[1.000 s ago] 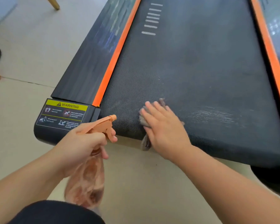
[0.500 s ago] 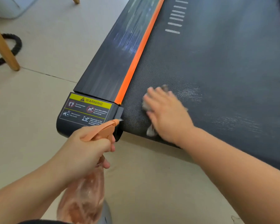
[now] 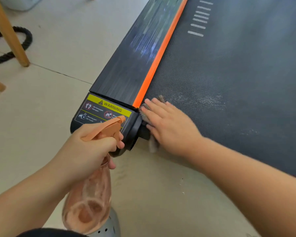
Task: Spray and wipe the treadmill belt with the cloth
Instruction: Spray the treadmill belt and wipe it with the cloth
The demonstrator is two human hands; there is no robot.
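Grey cloth (image 3: 144,115) lies pinned under the right hand (image 3: 169,124), fingers spread flat, at the near left corner of the treadmill belt (image 3: 229,74), just beside the orange strip (image 3: 157,62). Left hand (image 3: 91,146) is wrapped around an orange spray bottle (image 3: 91,197), one finger on the trigger, near the warning label (image 3: 102,108).

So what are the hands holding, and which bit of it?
The left hand grips the spray bottle around its neck, just below the orange trigger head. The right hand lies flat on the cloth, pressing rather than gripping it.
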